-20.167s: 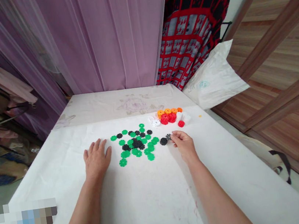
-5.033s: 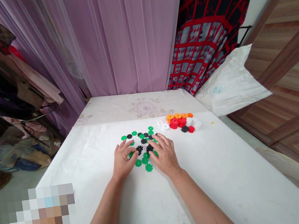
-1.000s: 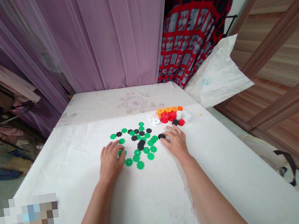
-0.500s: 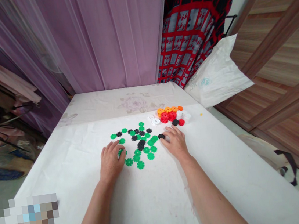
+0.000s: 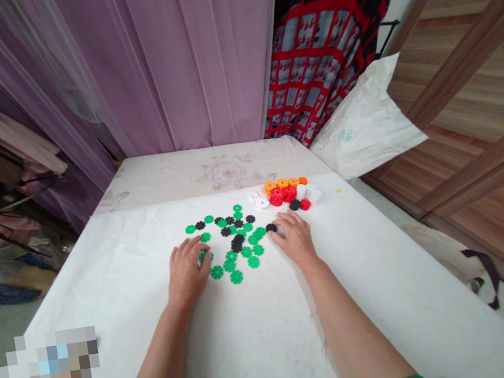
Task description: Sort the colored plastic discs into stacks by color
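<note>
Many green discs [image 5: 237, 277] and black discs [image 5: 237, 244] with notched edges lie scattered on the white table. My left hand [image 5: 189, 268] rests at the left side of this scatter, thumb and fingers apart, with a green disc [image 5: 204, 256] between them. On the right side, my right hand [image 5: 294, 236] has its thumb and fingertips at a black disc [image 5: 271, 227], its other fingers spread. Beyond it sit stacks of orange discs [image 5: 282, 183], red discs [image 5: 276, 196] and white discs [image 5: 262, 203], with another black stack [image 5: 295, 205].
The table [image 5: 256, 351] has a flowered cloth at its far end. A purple curtain [image 5: 187, 60] hangs behind it. A white bag [image 5: 360, 130] stands off the right edge, near wooden doors [image 5: 487, 162]. A small yellow piece [image 5: 338, 190] lies at the right.
Both hands hold nearly the same pose and place. The view has shifted very slightly; the discs keep their layout.
</note>
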The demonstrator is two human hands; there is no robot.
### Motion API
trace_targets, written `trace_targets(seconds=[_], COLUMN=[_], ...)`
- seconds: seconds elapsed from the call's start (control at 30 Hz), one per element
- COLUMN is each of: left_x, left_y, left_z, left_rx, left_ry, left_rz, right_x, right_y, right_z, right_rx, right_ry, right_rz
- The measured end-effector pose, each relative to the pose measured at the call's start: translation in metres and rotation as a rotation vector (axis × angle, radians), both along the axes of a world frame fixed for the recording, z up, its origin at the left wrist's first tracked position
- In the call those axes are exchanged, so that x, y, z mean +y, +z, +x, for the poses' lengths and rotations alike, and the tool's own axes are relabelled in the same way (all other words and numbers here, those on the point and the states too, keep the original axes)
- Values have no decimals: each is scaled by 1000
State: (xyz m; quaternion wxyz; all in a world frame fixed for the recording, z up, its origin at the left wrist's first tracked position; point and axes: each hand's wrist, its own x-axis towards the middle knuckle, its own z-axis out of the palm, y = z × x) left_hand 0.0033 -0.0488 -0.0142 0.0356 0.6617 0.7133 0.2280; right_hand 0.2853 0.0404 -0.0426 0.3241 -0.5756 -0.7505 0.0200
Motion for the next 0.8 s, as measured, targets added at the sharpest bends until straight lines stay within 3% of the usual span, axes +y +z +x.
trace_targets(seconds=[0.17, 0.37, 0.47, 0.8], left_x=[0, 0, 0, -1], left_y=[-1, -1, -1, 3], left_z=[0, 1, 1, 4], left_rx=[1, -3, -4, -10], left_ry=[1, 6, 6, 21], left_rz=[-1, 0, -3, -24], right_x=[-4, -27, -34, -33], right_y=[5, 19, 23, 16], right_z=[-9, -55, -69, -68], right_rx=[15, -83, -135, -90], right_ry=[29, 296, 350, 362], right_rz=[54, 11, -32, -81])
